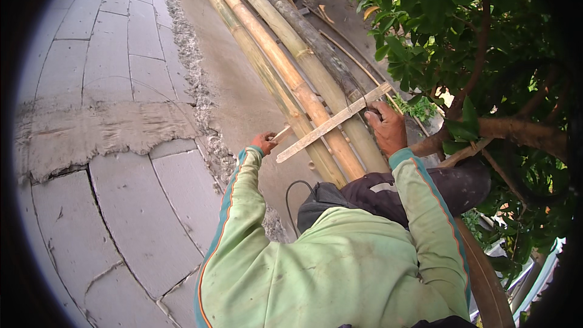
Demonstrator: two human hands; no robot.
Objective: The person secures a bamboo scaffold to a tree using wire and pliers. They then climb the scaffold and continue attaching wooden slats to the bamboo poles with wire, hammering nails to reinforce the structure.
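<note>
Several bamboo poles [306, 98] lie side by side before me, running away toward the upper left. A flat wooden slat [331, 124] rests slantwise across them. My left hand [264, 143], left of the poles, is closed on the end of a thin wooden strip [282, 134]; the strip's far part is hidden by the poles. My right hand [388, 126] is at the poles' right side, just below the slat's upper end. Its fingers are curled with thumb and forefinger close together; whatever they grip is hidden.
A wall of grey blocks [146, 206] with a rough mortar band [109, 133] stands on the left. A darker weathered pole [331, 64] lies right of the bamboo. Leafy branches [425, 30] and a thick limb [516, 136] crowd the right. My dark-trousered leg [449, 189] is beside the poles.
</note>
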